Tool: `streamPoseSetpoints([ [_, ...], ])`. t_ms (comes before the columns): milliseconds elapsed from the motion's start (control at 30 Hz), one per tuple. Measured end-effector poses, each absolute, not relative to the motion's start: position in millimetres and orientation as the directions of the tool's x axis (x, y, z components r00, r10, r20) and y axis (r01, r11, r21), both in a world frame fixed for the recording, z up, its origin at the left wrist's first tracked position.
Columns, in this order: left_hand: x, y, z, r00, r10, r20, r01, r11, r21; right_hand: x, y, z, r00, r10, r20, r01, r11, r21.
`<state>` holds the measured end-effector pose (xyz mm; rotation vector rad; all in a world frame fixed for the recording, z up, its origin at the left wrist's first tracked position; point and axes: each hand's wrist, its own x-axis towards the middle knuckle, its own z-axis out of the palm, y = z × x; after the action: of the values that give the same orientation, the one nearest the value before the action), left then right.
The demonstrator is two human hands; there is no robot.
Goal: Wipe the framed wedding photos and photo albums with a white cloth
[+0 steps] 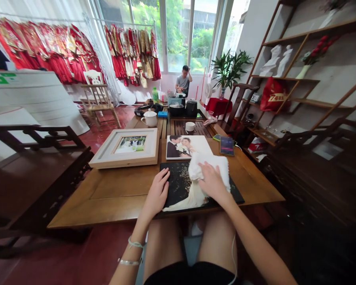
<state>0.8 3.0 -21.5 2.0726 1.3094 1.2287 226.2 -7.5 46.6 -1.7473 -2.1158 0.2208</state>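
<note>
A large dark photo print (180,186) lies at the near edge of the wooden table (121,194). My left hand (158,192) rests flat on the print's left edge, fingers stretched out. My right hand (212,182) presses a white cloth (209,166) onto the print, fingers laid over the cloth. Just behind lies a second print (185,146) of a couple. A white framed photo (127,147) sits to the left of it.
A phone (226,145) lies at the right of the table. Farther back stand a white teapot (150,117), a cup (190,126) and a tea tray. A person (183,81) sits by the window. Dark wooden chairs flank the table; shelves stand on the right.
</note>
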Motion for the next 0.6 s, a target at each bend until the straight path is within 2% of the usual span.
streamPoseSetpoints([
  [167,-0.8,2.5,-19.8,0.209,0.867,0.452,0.509,-0.491,0.707,173.3,-20.4,48.5,-0.378,0.901,0.215,0.82,0.433,-0.373],
  [267,-1.2,2.1,-18.7,0.214,0.872,0.441,0.509,-0.485,0.711,182.2,-27.2,48.5,-0.409,0.881,0.239,0.773,0.473,-0.422],
  [367,-0.7,1.9,-18.2,0.199,0.876,0.439,0.512,-0.475,0.716,216.6,-23.3,45.2,-0.375,0.898,0.231,0.778,0.44,-0.449],
  [533,-0.3,1.5,-16.6,0.199,0.882,0.426,0.518,-0.464,0.719,282.4,2.0,38.7,-0.169,0.96,0.223,0.86,0.254,-0.442],
  [600,-0.3,1.5,-16.1,0.203,0.883,0.423,0.517,-0.463,0.72,296.2,12.1,41.4,-0.138,0.965,0.224,0.872,0.226,-0.435],
])
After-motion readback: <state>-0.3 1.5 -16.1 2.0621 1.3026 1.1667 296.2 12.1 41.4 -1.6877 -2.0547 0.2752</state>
